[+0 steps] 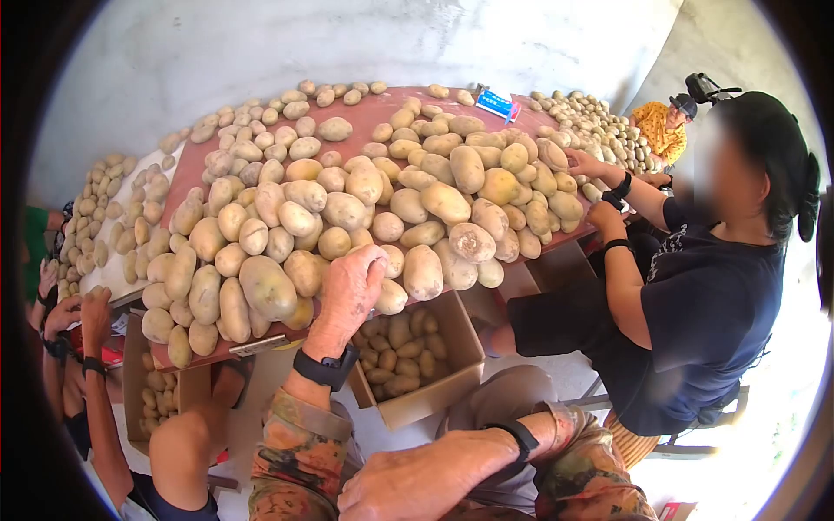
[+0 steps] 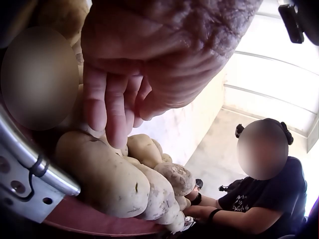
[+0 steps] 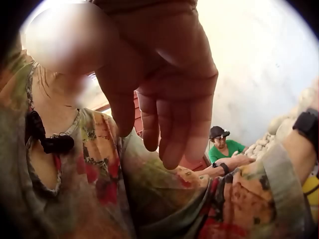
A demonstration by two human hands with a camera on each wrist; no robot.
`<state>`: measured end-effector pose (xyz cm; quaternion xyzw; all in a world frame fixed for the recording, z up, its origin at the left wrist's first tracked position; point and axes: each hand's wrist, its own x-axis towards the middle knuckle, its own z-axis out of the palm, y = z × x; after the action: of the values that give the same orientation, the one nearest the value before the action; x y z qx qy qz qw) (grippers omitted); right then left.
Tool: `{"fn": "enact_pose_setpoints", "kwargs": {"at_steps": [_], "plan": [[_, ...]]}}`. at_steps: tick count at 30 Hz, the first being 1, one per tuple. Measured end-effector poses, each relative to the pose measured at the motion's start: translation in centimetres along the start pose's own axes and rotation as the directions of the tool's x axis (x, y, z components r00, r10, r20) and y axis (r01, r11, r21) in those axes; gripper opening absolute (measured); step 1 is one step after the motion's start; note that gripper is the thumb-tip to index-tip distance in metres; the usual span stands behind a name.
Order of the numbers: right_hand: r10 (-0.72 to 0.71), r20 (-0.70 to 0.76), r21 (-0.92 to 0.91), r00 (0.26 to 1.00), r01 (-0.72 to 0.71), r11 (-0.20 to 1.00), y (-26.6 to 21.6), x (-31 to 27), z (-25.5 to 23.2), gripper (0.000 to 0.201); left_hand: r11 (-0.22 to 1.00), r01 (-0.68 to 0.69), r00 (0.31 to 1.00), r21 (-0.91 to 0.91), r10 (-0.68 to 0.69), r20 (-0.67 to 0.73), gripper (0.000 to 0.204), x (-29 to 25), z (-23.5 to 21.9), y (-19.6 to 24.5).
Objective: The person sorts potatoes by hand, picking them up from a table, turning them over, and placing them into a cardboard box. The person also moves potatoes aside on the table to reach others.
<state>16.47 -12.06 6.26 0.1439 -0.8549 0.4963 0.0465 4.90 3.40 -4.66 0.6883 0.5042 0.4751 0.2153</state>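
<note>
A large heap of potatoes covers the table, with bigger ones along its front edge. My left hand reaches over that edge, beside a pale potato. In the left wrist view, the loosely bent fingers hang down with their tips right at a large potato, gripping nothing. Low in front of my body, my right hand holds nothing. The right wrist view shows its fingers relaxed and pointing down in front of a flowered sleeve.
Below the table edge stands a cardboard box of potatoes, and another box is farther left. A person in dark clothes sits at the right, handling potatoes. Other people's arms reach in from the left. A blue packet lies at the back.
</note>
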Motion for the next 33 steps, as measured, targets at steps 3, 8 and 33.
{"fn": "enact_pose_setpoints", "kwargs": {"at_steps": [3,8,33], "plan": [[0.034,0.131,0.171,0.991,-0.057,0.984,2.7,-0.7,-0.1,0.026,1.000,0.001,1.000,-0.002,-0.001,0.009,0.011,-0.1,-0.2,0.0],[0.197,0.174,0.281,0.965,-0.241,0.929,6.3,-1.9,-0.6,0.033,0.999,-0.035,0.999,0.010,0.035,0.008,0.011,-0.1,-0.1,-0.3],[0.419,-0.144,0.449,0.896,-0.319,0.835,10.5,-6.7,-5.7,0.034,0.992,-0.085,0.980,0.093,0.100,-0.175,0.008,-0.2,-1.5,0.9]]}}
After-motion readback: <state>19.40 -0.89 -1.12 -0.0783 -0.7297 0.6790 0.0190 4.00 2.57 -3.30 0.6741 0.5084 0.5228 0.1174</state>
